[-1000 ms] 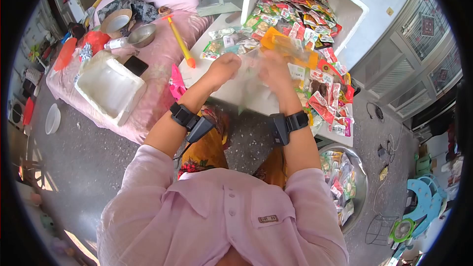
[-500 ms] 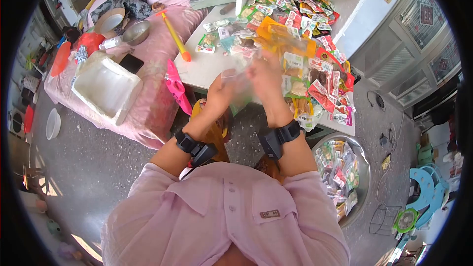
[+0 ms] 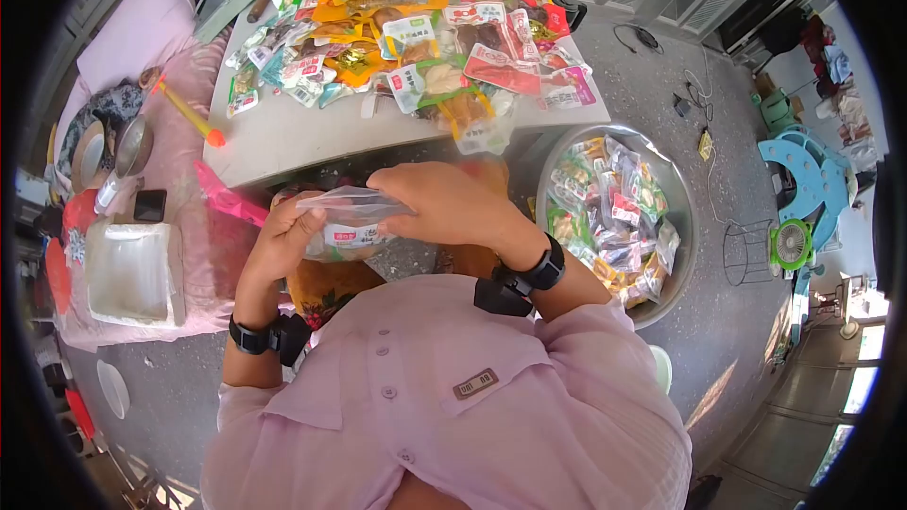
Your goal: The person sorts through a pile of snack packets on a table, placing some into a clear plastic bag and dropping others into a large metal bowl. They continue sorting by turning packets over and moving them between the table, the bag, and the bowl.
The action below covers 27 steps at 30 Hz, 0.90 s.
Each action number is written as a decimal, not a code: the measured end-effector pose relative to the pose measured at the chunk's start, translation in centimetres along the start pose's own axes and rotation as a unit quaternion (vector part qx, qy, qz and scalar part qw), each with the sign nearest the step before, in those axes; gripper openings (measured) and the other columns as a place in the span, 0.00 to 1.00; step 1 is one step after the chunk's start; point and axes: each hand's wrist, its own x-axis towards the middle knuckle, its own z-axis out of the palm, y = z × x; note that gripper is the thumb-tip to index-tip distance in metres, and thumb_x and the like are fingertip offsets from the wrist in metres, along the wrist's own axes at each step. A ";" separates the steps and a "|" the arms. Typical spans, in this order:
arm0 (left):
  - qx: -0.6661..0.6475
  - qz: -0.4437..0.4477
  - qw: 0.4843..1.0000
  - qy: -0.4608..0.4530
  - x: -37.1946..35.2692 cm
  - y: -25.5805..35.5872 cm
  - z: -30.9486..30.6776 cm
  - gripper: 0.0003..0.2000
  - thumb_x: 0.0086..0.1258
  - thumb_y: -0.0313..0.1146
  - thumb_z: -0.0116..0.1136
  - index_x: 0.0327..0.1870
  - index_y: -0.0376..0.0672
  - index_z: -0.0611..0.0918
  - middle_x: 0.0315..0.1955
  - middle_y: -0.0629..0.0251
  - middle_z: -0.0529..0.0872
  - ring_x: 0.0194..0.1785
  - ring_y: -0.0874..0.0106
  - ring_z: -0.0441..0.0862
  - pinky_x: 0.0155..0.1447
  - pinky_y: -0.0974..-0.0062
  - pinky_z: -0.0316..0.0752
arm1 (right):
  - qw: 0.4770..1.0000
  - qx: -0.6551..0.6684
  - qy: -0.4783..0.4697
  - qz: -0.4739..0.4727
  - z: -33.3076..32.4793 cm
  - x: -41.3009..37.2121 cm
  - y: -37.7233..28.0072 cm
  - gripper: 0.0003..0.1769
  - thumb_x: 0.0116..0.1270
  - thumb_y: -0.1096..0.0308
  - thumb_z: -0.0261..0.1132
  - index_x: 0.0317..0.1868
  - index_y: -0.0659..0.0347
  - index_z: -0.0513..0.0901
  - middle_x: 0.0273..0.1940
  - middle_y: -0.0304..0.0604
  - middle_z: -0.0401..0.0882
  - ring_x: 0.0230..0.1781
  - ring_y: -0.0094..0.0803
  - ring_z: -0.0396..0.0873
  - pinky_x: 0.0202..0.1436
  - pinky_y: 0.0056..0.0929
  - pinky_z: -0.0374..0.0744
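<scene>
Bag (image 3: 351, 212) of clear film, labelled low on its front, stretching between my hands above my lap.

In the head view, my left hand (image 3: 282, 238) is pinching one end, thumb pressing the film against the fingers; my right hand (image 3: 444, 206) is curving around the other end, thumb and fingertips parted, and I cannot tell how firmly they are gripping. By my judgement this bag is still needing handling, since it is sitting in neither place where packets are gathering: many packets (image 3: 505, 66) are lying loose on the table (image 3: 283, 148), while a large pile (image 3: 619, 210) is already filling much of the basin (image 3: 688, 217).
</scene>
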 end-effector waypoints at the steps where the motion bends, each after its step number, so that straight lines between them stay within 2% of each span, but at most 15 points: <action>1: -0.100 0.006 0.995 -0.015 -0.1 0.1 0.8 0.14 0.66 0.38 0.45 0.42 0.36 0.76 0.35 0.67 0.78 0.39 0.79 0.71 0.44 0.81 0.65 | 0.999 0.008 -0.040 0.019 0.0 -0.6 0.1 0.16 0.49 0.63 0.59 0.35 0.65 0.71 0.29 0.52 0.73 0.30 0.48 0.72 0.34 0.41 0.69; 2: -0.119 -0.002 0.992 -0.033 0.0 0.2 1.3 0.14 0.66 0.38 0.45 0.42 0.36 0.76 0.35 0.67 0.78 0.39 0.78 0.71 0.44 0.81 0.65 | 0.997 0.040 -0.051 0.043 -0.1 -1.2 0.0 0.11 0.51 0.64 0.55 0.29 0.64 0.72 0.26 0.52 0.72 0.30 0.48 0.72 0.33 0.41 0.69; 6: -0.158 -0.016 0.980 -0.120 0.8 -0.3 2.5 0.14 0.66 0.37 0.45 0.43 0.35 0.75 0.37 0.65 0.77 0.40 0.78 0.71 0.46 0.80 0.66 | 0.993 0.087 -0.053 0.061 -0.1 -3.4 0.9 0.08 0.52 0.66 0.54 0.28 0.64 0.71 0.25 0.51 0.72 0.28 0.47 0.72 0.31 0.40 0.68; 9: -0.187 0.041 0.974 -0.118 1.9 -0.4 3.3 0.14 0.66 0.36 0.45 0.44 0.35 0.74 0.40 0.64 0.77 0.43 0.76 0.72 0.49 0.79 0.66 | 0.992 0.110 -0.032 0.058 -1.3 -5.4 1.2 0.07 0.54 0.68 0.53 0.28 0.64 0.71 0.25 0.50 0.71 0.28 0.46 0.71 0.30 0.38 0.68; 11: -0.201 0.028 0.974 -0.101 2.9 -1.1 3.2 0.13 0.66 0.36 0.45 0.45 0.36 0.73 0.40 0.63 0.77 0.45 0.74 0.72 0.50 0.78 0.65 | 0.992 0.109 0.001 0.065 -3.0 -7.1 0.9 0.07 0.55 0.68 0.52 0.27 0.64 0.70 0.25 0.49 0.70 0.27 0.45 0.70 0.29 0.36 0.67; 13: -0.217 -0.008 0.973 -0.081 3.3 -2.3 3.0 0.13 0.65 0.35 0.45 0.46 0.37 0.73 0.41 0.63 0.77 0.46 0.73 0.72 0.52 0.77 0.65 | 0.986 0.095 -0.010 0.137 -5.2 -9.6 1.9 0.06 0.55 0.69 0.54 0.29 0.64 0.71 0.26 0.48 0.70 0.27 0.42 0.71 0.30 0.31 0.68; 15: -0.238 -0.068 0.967 -0.059 3.5 -4.2 2.9 0.13 0.65 0.34 0.45 0.46 0.37 0.72 0.41 0.64 0.76 0.47 0.73 0.72 0.52 0.76 0.65 | 0.974 0.085 0.079 0.192 -7.5 -12.8 2.3 0.05 0.54 0.72 0.57 0.30 0.65 0.72 0.25 0.43 0.71 0.26 0.33 0.72 0.30 0.26 0.68; 17: -0.220 -0.119 0.966 -0.060 3.6 -6.7 2.6 0.13 0.65 0.33 0.45 0.47 0.38 0.71 0.41 0.64 0.76 0.47 0.74 0.72 0.51 0.77 0.66 | 0.927 0.148 0.121 0.324 -9.3 -16.6 2.9 0.03 0.53 0.75 0.58 0.29 0.65 0.72 0.24 0.37 0.70 0.27 0.23 0.70 0.30 0.21 0.68; 20: -0.214 -0.200 0.955 -0.057 3.4 -10.6 2.9 0.13 0.64 0.34 0.45 0.47 0.38 0.71 0.41 0.64 0.76 0.47 0.74 0.72 0.51 0.78 0.66 | 0.888 0.185 0.152 0.392 -10.2 -20.8 3.6 0.02 0.54 0.76 0.58 0.27 0.64 0.72 0.24 0.33 0.68 0.26 0.18 0.67 0.29 0.19 0.68; 22: -0.207 -0.250 0.944 -0.056 3.0 -11.9 3.6 0.14 0.64 0.34 0.45 0.48 0.39 0.70 0.41 0.64 0.76 0.47 0.74 0.72 0.50 0.78 0.66 | 0.869 0.163 0.140 0.447 -9.8 -23.8 5.7 0.02 0.54 0.76 0.58 0.26 0.64 0.72 0.23 0.33 0.69 0.25 0.18 0.68 0.27 0.19 0.68; 23: -0.214 -0.247 0.943 -0.058 3.1 -11.9 3.8 0.14 0.64 0.34 0.46 0.48 0.39 0.70 0.41 0.64 0.76 0.47 0.74 0.72 0.50 0.78 0.66 | 0.856 0.153 0.135 0.475 -9.2 -25.4 6.6 0.02 0.54 0.75 0.58 0.26 0.64 0.72 0.23 0.33 0.69 0.24 0.18 0.68 0.27 0.19 0.68; 27: -0.235 -0.260 0.935 -0.062 3.2 -12.4 4.7 0.14 0.64 0.34 0.46 0.48 0.39 0.70 0.40 0.65 0.76 0.46 0.75 0.72 0.50 0.77 0.67 | 0.757 0.180 0.241 0.580 -7.3 -33.6 10.9 0.03 0.51 0.73 0.58 0.26 0.63 0.73 0.21 0.34 0.69 0.20 0.20 0.69 0.24 0.19 0.68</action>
